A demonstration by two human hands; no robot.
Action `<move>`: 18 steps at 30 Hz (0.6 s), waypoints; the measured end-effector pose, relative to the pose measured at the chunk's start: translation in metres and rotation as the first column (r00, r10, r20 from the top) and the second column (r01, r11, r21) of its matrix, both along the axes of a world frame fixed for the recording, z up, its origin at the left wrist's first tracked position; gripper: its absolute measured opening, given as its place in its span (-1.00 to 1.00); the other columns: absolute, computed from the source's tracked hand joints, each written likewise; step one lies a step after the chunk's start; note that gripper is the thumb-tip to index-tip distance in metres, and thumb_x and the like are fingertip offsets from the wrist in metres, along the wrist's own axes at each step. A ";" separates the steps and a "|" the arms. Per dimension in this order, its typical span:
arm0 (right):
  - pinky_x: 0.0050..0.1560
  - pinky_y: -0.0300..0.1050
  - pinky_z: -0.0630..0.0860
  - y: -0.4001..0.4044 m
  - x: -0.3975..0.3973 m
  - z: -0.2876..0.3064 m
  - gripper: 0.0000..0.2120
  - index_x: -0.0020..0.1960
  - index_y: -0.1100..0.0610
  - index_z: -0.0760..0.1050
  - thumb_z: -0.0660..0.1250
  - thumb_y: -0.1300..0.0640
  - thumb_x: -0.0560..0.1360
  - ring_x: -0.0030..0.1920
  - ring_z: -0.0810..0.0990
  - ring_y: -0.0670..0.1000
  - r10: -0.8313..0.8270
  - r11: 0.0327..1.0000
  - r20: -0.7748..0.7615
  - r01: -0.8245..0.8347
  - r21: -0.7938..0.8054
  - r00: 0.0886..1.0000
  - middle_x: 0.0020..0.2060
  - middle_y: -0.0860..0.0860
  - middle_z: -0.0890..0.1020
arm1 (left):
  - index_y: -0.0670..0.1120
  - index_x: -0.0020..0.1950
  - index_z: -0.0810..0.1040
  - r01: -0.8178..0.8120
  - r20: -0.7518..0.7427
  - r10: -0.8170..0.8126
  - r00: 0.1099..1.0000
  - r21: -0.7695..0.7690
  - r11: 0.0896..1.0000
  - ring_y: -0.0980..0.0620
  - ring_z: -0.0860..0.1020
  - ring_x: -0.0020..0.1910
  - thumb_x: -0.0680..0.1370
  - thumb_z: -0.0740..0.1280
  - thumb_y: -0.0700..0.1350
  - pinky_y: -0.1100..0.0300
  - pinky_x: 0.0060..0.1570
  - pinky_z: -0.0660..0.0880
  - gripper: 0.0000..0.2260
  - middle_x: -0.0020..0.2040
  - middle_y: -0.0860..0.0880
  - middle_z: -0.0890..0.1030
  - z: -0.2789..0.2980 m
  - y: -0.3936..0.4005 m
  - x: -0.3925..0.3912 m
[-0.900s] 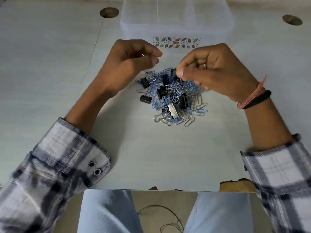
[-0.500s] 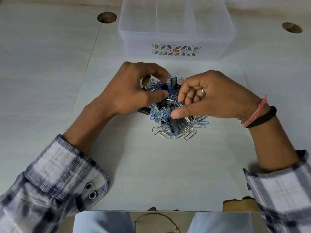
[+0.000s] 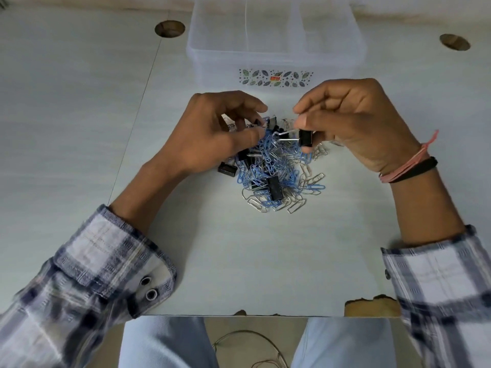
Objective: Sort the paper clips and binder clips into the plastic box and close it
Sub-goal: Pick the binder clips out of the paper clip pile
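Fingers [image 3: 301, 119] of your right hand [image 3: 353, 123] are pinching a black binder clip [image 3: 305, 138] just above the pile [image 3: 276, 171], while your left hand [image 3: 212, 134] is curling round something I am not seeing clearly. Thin blue and silver paper clips [image 3: 312, 185] are tangling together, so one may be hooking on and dropping short of the box [image 3: 276, 38]. That clear plastic box is sitting open behind the pile.

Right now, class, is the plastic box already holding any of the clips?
No: the plastic box looks bare inside, while the clips still lie heaped on the table in front of it.
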State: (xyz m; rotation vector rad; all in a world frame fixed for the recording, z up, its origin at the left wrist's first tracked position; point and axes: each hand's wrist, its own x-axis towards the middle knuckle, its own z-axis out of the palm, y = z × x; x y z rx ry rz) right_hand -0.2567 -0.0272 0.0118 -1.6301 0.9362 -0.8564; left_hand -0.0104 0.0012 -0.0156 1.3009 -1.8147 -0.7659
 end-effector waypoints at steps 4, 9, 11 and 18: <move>-0.21 -0.01 0.64 -0.005 0.000 -0.002 -0.89 0.02 0.35 0.60 0.36 0.42 0.51 -0.23 0.65 0.24 -0.086 0.995 0.160 0.076 0.069 0.983 -0.19 0.27 0.66 | -0.24 0.19 0.64 0.049 -0.321 0.000 0.947 0.144 0.988 -0.09 0.68 -0.08 0.55 0.43 -0.28 0.24 -0.26 0.53 -0.78 0.00 -0.21 0.72 0.005 0.001 0.001; -0.15 -0.11 0.61 -0.012 0.008 -0.007 -0.79 0.04 0.35 0.59 0.21 0.47 0.52 -0.15 0.65 0.17 -0.252 0.936 0.387 0.121 0.332 0.887 -0.15 0.25 0.66 | -0.29 0.13 0.59 0.137 -0.661 0.135 0.738 0.343 0.929 -0.12 0.58 -0.28 0.62 0.12 -0.29 0.17 -0.41 0.40 -0.74 -0.04 -0.24 0.64 0.012 -0.001 -0.002; -0.07 -0.10 0.63 -0.014 0.010 -0.009 -0.79 0.07 0.37 0.58 0.21 0.46 0.52 -0.09 0.65 0.18 -0.304 0.902 0.423 0.115 0.416 0.854 -0.11 0.27 0.64 | -0.28 0.09 0.58 0.144 -0.694 0.217 0.686 0.422 0.895 -0.07 0.53 -0.30 0.63 0.08 -0.23 0.19 -0.41 0.37 -0.71 -0.04 -0.23 0.64 0.014 -0.002 -0.002; 0.15 -0.06 0.61 -0.010 0.010 -0.008 -0.71 0.16 0.44 0.55 0.28 0.55 0.46 -0.01 0.68 0.14 -0.248 0.916 0.460 0.052 0.398 0.852 -0.09 0.26 0.65 | -0.27 0.17 0.60 0.026 -0.637 0.372 0.675 0.524 0.851 0.00 0.54 -0.31 0.63 0.19 -0.22 0.22 -0.35 0.44 -0.75 -0.08 -0.17 0.67 0.025 0.003 -0.002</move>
